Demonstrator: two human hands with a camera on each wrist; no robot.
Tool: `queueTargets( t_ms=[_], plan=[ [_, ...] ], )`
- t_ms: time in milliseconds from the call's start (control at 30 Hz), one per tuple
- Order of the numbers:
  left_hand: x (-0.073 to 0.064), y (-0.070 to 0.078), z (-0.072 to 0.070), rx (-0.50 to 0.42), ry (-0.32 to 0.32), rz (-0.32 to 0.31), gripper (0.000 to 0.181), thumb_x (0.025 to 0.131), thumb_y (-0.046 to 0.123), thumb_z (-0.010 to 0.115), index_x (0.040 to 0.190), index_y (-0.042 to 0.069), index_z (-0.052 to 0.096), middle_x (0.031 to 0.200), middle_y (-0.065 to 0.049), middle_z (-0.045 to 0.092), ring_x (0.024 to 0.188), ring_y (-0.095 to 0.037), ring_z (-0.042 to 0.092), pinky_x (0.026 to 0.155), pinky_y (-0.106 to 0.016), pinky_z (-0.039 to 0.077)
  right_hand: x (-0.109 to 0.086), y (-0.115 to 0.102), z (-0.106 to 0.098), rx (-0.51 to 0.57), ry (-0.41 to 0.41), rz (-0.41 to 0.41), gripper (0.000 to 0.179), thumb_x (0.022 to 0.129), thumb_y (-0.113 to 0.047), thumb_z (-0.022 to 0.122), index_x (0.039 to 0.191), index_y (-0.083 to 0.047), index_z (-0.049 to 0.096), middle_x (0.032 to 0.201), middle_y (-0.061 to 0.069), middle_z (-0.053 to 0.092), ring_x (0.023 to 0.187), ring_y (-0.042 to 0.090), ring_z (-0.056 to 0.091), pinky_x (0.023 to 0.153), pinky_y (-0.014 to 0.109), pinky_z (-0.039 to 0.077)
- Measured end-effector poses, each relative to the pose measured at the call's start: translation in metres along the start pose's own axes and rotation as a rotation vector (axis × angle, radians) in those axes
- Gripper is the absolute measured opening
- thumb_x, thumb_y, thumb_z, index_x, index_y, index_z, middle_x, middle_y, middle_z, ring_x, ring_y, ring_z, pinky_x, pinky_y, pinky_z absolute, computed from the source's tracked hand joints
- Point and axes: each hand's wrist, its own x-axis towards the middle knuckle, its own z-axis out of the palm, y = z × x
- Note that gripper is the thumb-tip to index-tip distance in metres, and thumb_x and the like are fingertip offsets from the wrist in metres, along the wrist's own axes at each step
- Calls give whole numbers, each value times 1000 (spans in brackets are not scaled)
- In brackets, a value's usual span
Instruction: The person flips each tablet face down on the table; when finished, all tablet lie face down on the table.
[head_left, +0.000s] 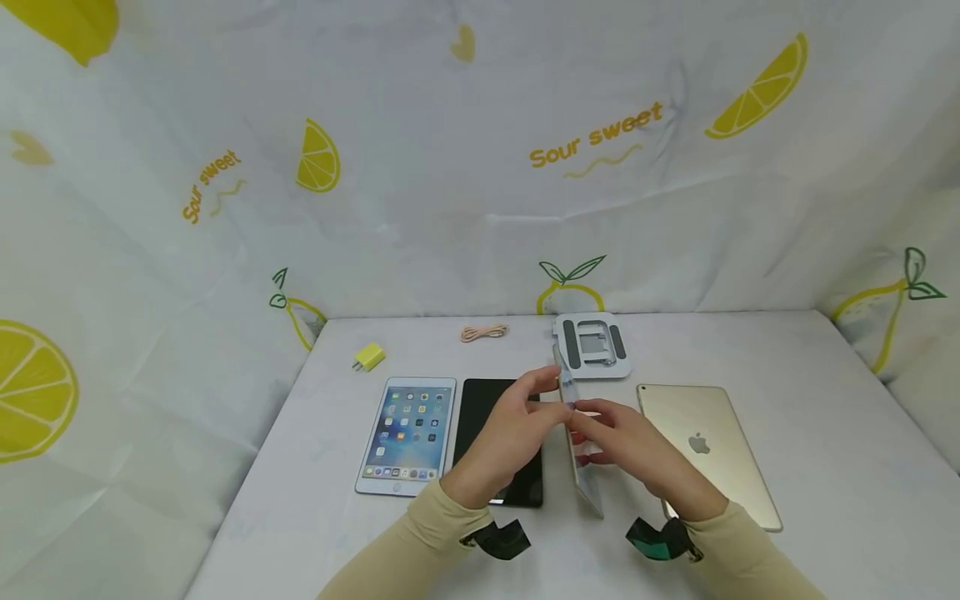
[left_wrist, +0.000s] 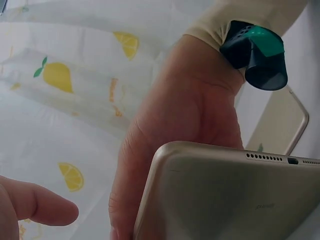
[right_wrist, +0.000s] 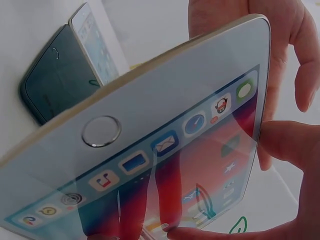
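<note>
Between the two hands the tablet (right_wrist: 145,150) stands on its long side above or on the table (head_left: 847,433), which of the two I cannot tell, its lit screen to the right and its gold back to the left. The right hand (head_left: 637,446) pinches it near the upper edge, one digit at that edge and a fingertip on the screen. The left hand (head_left: 513,429) is partly spread: some fingers run behind the back, while one stands out straight, clear of it; whether it grips the tablet I cannot tell. Left of them lies the black tablet (head_left: 483,408), partly covered by the left hand, and beyond it the white tablet (head_left: 405,437), its screen lit. The gold tablet (head_left: 697,425) lies face down to the right, partly under the right forearm. Along the far side are a yellow plug (head_left: 369,357), a coiled cable (head_left: 483,333) and a white stand (head_left: 592,372). Lemon-printed cloth (head_left: 412,83) hangs behind.
</note>
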Motion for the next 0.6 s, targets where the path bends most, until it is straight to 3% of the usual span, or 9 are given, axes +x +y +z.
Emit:
queueTargets(
  t_ms=[233,500,600],
  plan=[
    [-1,1,1,-5,-4,0,55,104,30,66,158,26,54,154,1,58,119,-17,65,110,-51,53,1,1,0,10,3,-6,74,109,-50,60,155,6,48,136,23,69,114,28,74,93,44,66],
    [0,0,1,-27,-25,16,55,105,30,65,158,30,52,157,4,56,123,-16,65,112,-50,52,3,2,-2,26,-9,-31,68,110,-47,58,155,4,50,152,25,60,128,33,67,95,44,66],
    [0,0,1,-37,-36,26,56,106,29,65,160,27,50,160,0,54,126,-17,64,115,-53,51,3,2,-3,23,-7,-55,67,111,-45,57,156,5,50,154,26,58,129,35,67,95,44,66]
  ],
)
